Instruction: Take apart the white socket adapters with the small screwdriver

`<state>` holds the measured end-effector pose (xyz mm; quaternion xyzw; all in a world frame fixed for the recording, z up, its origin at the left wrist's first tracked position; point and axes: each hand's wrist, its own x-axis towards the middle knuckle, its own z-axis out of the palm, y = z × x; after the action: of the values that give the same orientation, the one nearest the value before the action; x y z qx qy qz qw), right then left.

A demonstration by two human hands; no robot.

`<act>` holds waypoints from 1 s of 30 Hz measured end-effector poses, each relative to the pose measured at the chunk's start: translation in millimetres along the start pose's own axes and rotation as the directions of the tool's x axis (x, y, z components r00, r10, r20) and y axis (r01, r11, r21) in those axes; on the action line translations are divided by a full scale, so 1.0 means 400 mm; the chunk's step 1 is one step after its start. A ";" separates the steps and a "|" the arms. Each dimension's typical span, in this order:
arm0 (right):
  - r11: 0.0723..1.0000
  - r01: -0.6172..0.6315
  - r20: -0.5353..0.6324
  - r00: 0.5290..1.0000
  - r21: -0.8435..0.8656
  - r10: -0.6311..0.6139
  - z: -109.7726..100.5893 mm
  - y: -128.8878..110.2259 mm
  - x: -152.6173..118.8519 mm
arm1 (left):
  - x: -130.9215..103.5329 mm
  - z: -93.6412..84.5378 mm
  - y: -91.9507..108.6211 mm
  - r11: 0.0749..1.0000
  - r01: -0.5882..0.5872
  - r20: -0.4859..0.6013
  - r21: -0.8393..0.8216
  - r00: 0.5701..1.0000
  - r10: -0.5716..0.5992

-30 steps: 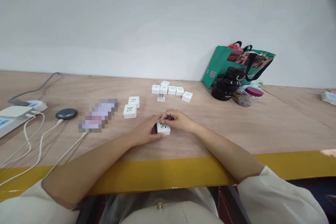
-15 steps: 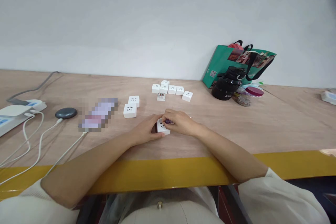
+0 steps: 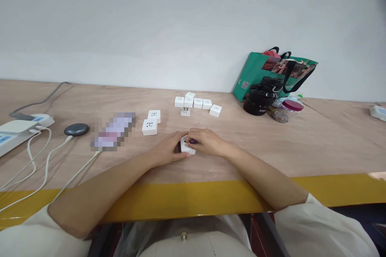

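Note:
A white socket block [image 3: 188,150] lies on the table between my hands, partly covered by the fingers. Around its left side, thumb at the front edge and fingers at the back, my left hand [image 3: 169,148] grips it. A dark brown strip shows along the block's left edge. My right hand [image 3: 205,140] is closed over the block's right part on a small dark purple object [image 3: 194,141], mostly hidden by the fingers. Behind the hands stand several white socket blocks [image 3: 198,103] and an opened white piece [image 3: 185,111]. Two more blocks [image 3: 150,127] sit to the left.
A blurred phone [image 3: 114,130], a dark round device [image 3: 76,129], white cables and a power strip [image 3: 45,120] lie left. At the back right are a black flask [image 3: 261,96], a green bag [image 3: 253,64] and a jar with a magenta lid [image 3: 292,105]. The table has a yellow front edge [image 3: 187,198].
The right hand's fingers have shifted very slightly over the block. Otherwise both hands and the objects keep their places, with only a slight shift of the view.

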<state>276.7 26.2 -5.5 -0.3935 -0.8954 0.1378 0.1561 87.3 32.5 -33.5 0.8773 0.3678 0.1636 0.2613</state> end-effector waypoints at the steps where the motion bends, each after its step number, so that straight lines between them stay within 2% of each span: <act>1: 1.000 0.002 0.012 1.000 0.018 -0.003 0.000 0.000 0.000 | 0.000 0.000 -0.001 1.000 0.002 0.003 0.003 1.000 -0.002; 4: 0.996 0.013 0.030 0.999 0.092 -0.015 -0.018 0.001 -0.001 | -0.001 0.001 -0.002 1.000 -0.006 -0.001 0.013 1.000 0.006; 6: 0.983 0.006 -0.026 1.000 0.184 -0.001 -0.043 0.002 -0.003 | -0.002 0.002 -0.004 0.999 -0.039 -0.010 0.028 0.999 0.039; 8: 0.953 -0.001 -0.165 0.985 0.303 0.053 -0.071 0.004 -0.005 | -0.003 0.004 -0.005 0.995 -0.090 -0.013 0.051 0.996 0.091; 11: 0.892 0.056 -0.394 0.908 0.449 0.141 -0.096 0.002 -0.005 | -0.004 0.010 -0.008 0.986 -0.144 -0.012 0.080 0.989 0.146; 13: 0.844 0.105 -0.468 0.864 0.526 0.185 -0.094 -0.002 -0.004 | -0.004 0.014 -0.012 0.984 -0.153 -0.015 0.090 0.988 0.155; 15: 0.793 0.141 -0.479 0.853 0.593 0.206 -0.082 -0.009 -0.002 | -0.003 0.018 -0.016 0.983 -0.155 -0.018 0.096 0.987 0.157; 17: 0.769 0.168 -0.469 0.863 0.617 0.187 -0.067 -0.015 -0.001 | -0.002 0.020 -0.019 0.983 -0.150 -0.022 0.102 0.988 0.153; 30: 0.814 0.179 -0.467 0.875 0.553 0.125 -0.032 -0.007 0.008 | 0.001 0.018 -0.018 0.988 -0.127 -0.012 0.082 0.992 0.129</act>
<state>277.6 28.3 7.8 -0.3351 -0.7479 0.2993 0.4886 87.0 34.8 -43.5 0.9075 0.3195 0.1726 0.2111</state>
